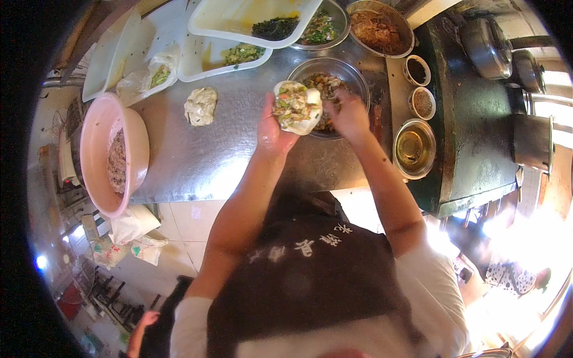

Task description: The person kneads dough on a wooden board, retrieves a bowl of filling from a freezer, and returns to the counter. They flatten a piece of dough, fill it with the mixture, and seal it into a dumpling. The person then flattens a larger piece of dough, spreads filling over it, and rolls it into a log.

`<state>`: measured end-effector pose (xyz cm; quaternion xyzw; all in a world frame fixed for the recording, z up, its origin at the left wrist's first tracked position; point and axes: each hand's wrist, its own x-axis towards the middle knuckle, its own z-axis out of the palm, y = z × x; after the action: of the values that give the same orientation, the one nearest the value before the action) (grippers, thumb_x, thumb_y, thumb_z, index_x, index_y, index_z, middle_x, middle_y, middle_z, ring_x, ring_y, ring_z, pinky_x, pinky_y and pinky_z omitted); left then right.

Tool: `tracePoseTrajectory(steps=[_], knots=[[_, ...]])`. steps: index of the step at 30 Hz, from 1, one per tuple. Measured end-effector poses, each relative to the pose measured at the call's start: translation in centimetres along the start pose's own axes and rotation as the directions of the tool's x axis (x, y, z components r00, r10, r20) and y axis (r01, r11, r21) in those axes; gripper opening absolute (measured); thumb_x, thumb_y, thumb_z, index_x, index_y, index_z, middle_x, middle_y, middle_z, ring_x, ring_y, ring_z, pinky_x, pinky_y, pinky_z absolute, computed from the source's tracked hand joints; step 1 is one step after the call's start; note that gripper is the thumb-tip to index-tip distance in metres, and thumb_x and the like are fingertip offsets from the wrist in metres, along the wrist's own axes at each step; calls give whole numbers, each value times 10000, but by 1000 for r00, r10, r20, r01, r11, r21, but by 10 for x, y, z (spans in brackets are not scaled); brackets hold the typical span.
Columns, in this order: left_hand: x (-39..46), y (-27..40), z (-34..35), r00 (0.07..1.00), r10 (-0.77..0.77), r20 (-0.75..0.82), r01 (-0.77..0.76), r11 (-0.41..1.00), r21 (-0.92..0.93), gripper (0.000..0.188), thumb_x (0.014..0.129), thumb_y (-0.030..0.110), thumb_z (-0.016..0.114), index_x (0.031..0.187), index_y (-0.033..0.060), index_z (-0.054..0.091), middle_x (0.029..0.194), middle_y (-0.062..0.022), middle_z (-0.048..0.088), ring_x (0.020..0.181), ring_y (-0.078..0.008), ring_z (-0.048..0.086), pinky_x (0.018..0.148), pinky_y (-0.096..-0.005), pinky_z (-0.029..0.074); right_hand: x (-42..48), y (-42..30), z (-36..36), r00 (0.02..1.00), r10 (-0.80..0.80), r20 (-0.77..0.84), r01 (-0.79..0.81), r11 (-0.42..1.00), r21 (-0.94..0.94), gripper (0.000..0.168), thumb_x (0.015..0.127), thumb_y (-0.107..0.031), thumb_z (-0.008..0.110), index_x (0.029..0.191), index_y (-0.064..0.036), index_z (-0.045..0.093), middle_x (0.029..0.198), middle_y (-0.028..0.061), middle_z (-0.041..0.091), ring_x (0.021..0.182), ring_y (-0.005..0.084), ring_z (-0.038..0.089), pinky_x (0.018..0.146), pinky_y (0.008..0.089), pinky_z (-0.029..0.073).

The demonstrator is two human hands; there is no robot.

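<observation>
My left hand (274,129) holds up a round of white dough (309,127), its palm beneath it. Chopped filling (291,105) with green and orange bits is heaped on the dough. Just to the right, my right hand (351,114) is over a steel bowl (365,83) of chopped filling mix (327,83). Motion blur covers its fingers, so whether they pinch any filling is unclear. A shaped piece of dough (200,106) with specks of filling lies on the steel worktop (179,156) to the left.
A pink plastic basin (138,152) with a minced mixture stands at the left edge. White trays (210,67) and steel bowls (380,29) line the back. To the right are a bowl of oil (414,145), small seasoning bowls (421,103) and a dark stove counter (479,147).
</observation>
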<state>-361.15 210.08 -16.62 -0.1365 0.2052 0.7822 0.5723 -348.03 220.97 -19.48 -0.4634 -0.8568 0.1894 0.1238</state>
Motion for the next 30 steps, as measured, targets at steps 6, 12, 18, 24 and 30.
tracePoseTrajectory(steps=[6,12,18,24,30], knots=[[-1,6,-18,999,-16,44,18,999,-41,555,960,450,344,1299,15,414,1314,-177,464,1221,-344,438,1044,-510,323,-8,-3,26,995,-96,11,82,901,425,263,840,-110,580,1079,-1,570,1089,215,572,955,313,592,806,360,489],[2,5,-21,998,-58,33,59,996,-60,584,940,485,384,1303,29,417,1312,-166,473,1194,-338,469,1015,-507,363,2,-11,-4,994,-44,-99,84,893,441,112,869,-48,543,903,3,637,954,173,624,866,264,607,766,308,464],[4,2,-18,989,-27,146,29,999,-16,572,910,500,446,1264,51,466,1240,-128,539,1150,-285,512,990,-447,404,-15,-91,-23,963,-10,-269,213,641,738,172,893,-51,484,1012,-9,603,975,182,597,905,318,587,814,360,453],[-4,3,-3,972,10,235,-22,999,49,537,922,492,433,1221,51,504,1173,-100,586,1092,-253,553,974,-400,422,-31,-100,-15,929,-162,-334,350,681,644,293,943,-118,415,1197,-4,506,1165,219,555,1097,358,535,971,389,379],[-4,4,-6,952,-46,303,93,985,-144,566,932,497,399,1267,47,472,1248,-117,542,1147,-268,517,997,-410,400,-27,-99,-32,918,-172,-357,371,694,618,309,966,-122,392,1223,12,498,1201,209,554,1118,279,540,951,337,393]])
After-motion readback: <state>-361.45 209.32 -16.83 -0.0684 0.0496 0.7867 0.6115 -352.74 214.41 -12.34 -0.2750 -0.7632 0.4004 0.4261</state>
